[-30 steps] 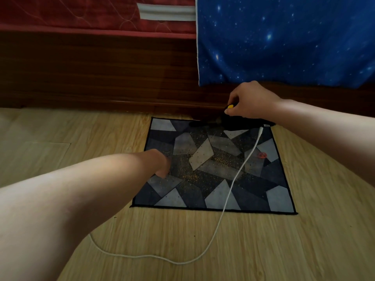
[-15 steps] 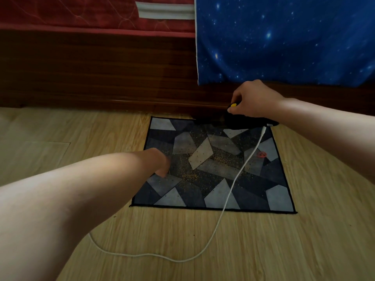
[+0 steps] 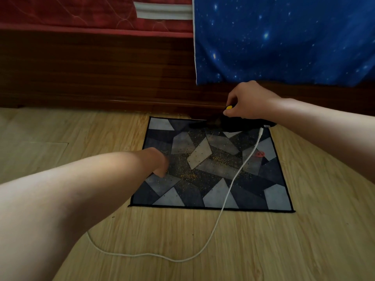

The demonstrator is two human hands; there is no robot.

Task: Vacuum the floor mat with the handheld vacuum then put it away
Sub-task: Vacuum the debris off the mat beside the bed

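Two hands at the dark grey patchwork floor mat (image 3: 276, 197), much yellow grit (image 3: 221, 159) left on it.
Right hand (image 3: 249, 102) curled around the black handheld vacuum (image 3: 243, 124) at the far edge of the mat; left hand (image 3: 160, 165) down on the left part, open or closed impossible to tell. Best to draw the nozzle (image 3: 195, 125) slowly in overlapping rows, with the white cable (image 3: 226, 196) held off the grit.

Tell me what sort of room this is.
Most likely a bedroom. A red mattress lies on a dark wooden bed frame, a starry blue sheet hangs over its side, and a patchwork mat lies on the wood-look floor beside it.
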